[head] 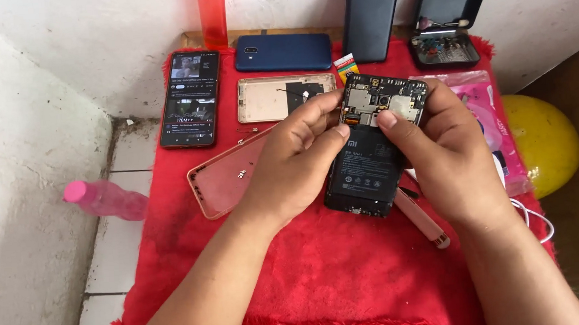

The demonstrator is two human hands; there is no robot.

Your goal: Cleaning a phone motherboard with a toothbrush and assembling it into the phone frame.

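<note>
A lit-up phone point(190, 98) and a gold back cover point(267, 98) lay on the red cloth point(323, 274), with a blue phone point(283, 52) behind them. A pink bottle point(107, 199) sat off to the side on the tiles, and a yellow ball point(548, 141) on the other side.

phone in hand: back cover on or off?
Off. The phone held between the left hand and right hand shows its bare battery and circuit board. A gold back cover lies apart on the red cloth.

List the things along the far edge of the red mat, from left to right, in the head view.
Phone with lit screen → gold back cover → blue phone → dark phone leaning on the wall → open black case of small parts.
</note>
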